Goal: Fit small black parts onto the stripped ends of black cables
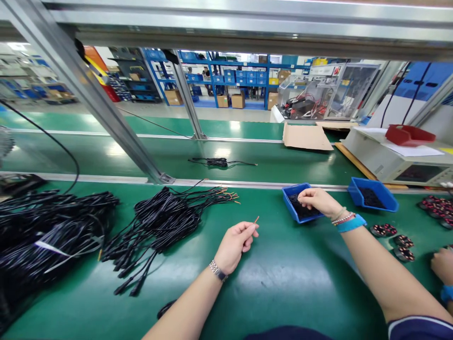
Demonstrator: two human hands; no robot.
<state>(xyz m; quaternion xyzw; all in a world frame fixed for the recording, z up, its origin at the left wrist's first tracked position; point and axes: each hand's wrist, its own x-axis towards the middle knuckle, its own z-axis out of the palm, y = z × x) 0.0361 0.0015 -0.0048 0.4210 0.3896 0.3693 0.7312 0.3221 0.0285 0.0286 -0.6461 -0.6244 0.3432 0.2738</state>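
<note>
My left hand (238,243) is closed in a pinch over the green bench, and the thin orange-red tip of a wire (256,219) sticks out past the thumb and finger. A bit of black cable (165,309) shows beside my left forearm; whether it joins that wire is hidden. My right hand (316,200) reaches over a small blue bin (292,210) of tiny black parts (305,211), thumb and fingertips pinched together. Whatever those fingers hold is too small to make out. Left of my hands lies a bundle of black cables (170,217) with bare orange ends.
A larger heap of black cables (53,236) covers the bench's left side. Beyond the right hand stand a second blue bin (375,196) and several round copper-wound parts (403,248). A co-worker's hand (442,264) is at the right edge. Metal posts (106,118) rise behind the bench.
</note>
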